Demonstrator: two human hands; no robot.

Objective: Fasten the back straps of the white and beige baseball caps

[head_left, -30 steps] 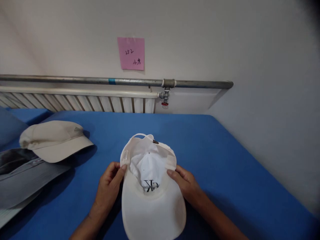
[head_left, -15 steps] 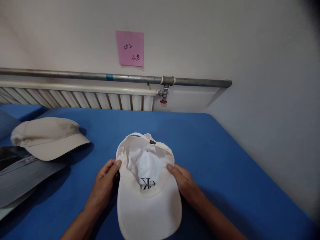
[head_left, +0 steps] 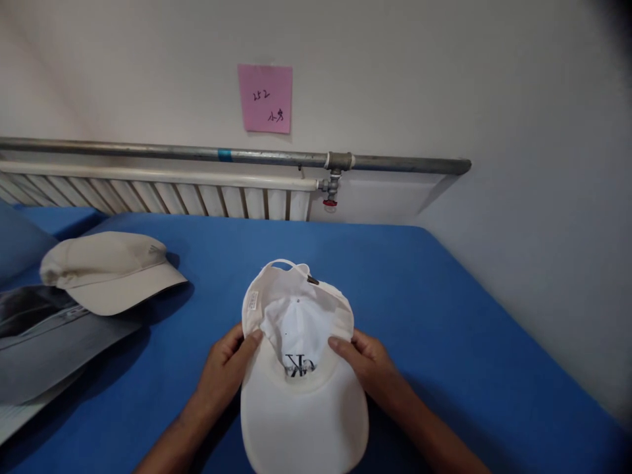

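A white baseball cap (head_left: 305, 421) is held with its hollow inside facing me and its brim pointing down toward me. Dark lettering shows through mirrored near the brim, and a strap with a small dark buckle crosses the far edge. My left hand (head_left: 230, 362) pinches the cap's left side, thumb on the inner band. On the opposite side my right hand (head_left: 372, 365) grips the edge, its thumb inside as well. The other fingers of both hands are partly hidden behind the cap.
To the left, a beige cap (head_left: 113, 270) rests on top of a grey cap (head_left: 64, 349), with a pale brim beneath. All lie on a blue covered surface (head_left: 444, 342). Behind are a white radiator (head_left: 232, 201), a metal pipe (head_left: 172, 151) with a valve, and a pink note (head_left: 266, 99).
My left thumb has slid further in along the cap's inner band, and my right thumb sits slightly lower. The whole view has shifted a little, so everything appears further right.
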